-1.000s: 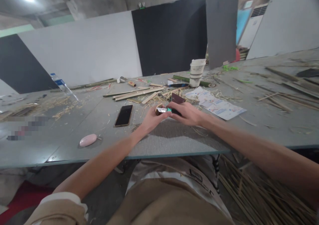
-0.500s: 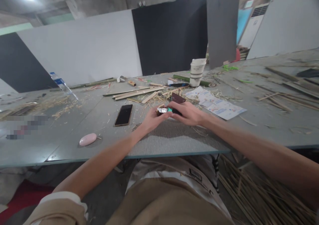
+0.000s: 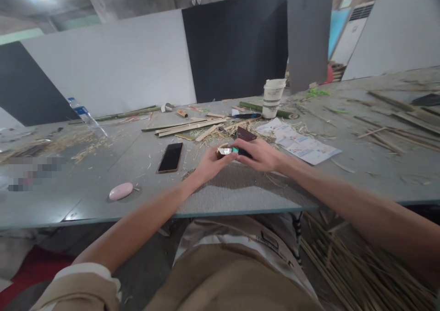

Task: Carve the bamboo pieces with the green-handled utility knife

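Note:
My left hand [image 3: 210, 162] and my right hand [image 3: 257, 154] meet just above the table, fingers closed and thumbs close together. Between them shows a small object with a shiny silver-white face [image 3: 225, 151] and a green part [image 3: 235, 150]. Its kind is too small to make out, and the fingers cover much of it. A dark piece lies under the right fingers, mostly hidden. Just behind the right hand is a dark brown flat piece [image 3: 246, 133]. Thin wood strips [image 3: 192, 127] and shavings lie beyond the hands.
A phone [image 3: 170, 158] and a pink oval object [image 3: 121, 191] lie to the left. A clear bottle [image 3: 85, 116] leans further back. A paper cup [image 3: 273, 98] stands by a green bamboo length [image 3: 250, 106]. Printed paper [image 3: 302, 143] lies at right. The table edge [image 3: 240, 212] runs in front.
The view has shifted very slightly. Both hands keep nearly the same place and grip, with the small silver and green object still between them.

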Available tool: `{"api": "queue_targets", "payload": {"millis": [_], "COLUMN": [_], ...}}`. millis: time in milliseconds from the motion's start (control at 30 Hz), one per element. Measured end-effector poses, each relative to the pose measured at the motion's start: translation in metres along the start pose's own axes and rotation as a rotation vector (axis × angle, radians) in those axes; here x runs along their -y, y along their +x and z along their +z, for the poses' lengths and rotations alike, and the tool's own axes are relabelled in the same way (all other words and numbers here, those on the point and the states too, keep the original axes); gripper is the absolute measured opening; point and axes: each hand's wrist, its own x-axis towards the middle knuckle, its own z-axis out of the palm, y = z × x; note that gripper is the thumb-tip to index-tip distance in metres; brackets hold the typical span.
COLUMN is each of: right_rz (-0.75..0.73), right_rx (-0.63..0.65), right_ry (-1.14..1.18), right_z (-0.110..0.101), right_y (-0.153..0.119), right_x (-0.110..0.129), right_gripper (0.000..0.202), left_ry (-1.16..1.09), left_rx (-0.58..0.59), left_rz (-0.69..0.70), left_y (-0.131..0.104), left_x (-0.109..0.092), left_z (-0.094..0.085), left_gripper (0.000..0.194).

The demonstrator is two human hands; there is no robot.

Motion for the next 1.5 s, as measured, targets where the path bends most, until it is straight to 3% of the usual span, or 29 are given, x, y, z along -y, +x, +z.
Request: {"api": "queue_targets", "payload": {"millis": [467, 900, 1500], "right_rz": [-0.002, 0.022, 0.024], "right_rx": [0.03, 0.11, 0.121], "right_ry": [-0.083, -0.103, -0.121], "right_z": [-0.003, -0.003, -0.002], "right_y": [0.003, 0.004, 0.004], "right_x": [0.004, 0.004, 0.003], "right_gripper": [0.065, 0.051, 0.054], "left_ry": [0.044, 0.163, 0.294], "left_rx": [0.014, 0.091, 0.097], "left_rz": [0.036, 0.019, -0.012], "left_y": [-0.001, -0.003, -0.003], "left_x": [-0.006, -0.015, -0.016], "left_z": [0.002, 0.004, 0.003], "left_gripper": [0.034, 0.034, 0.038]}}
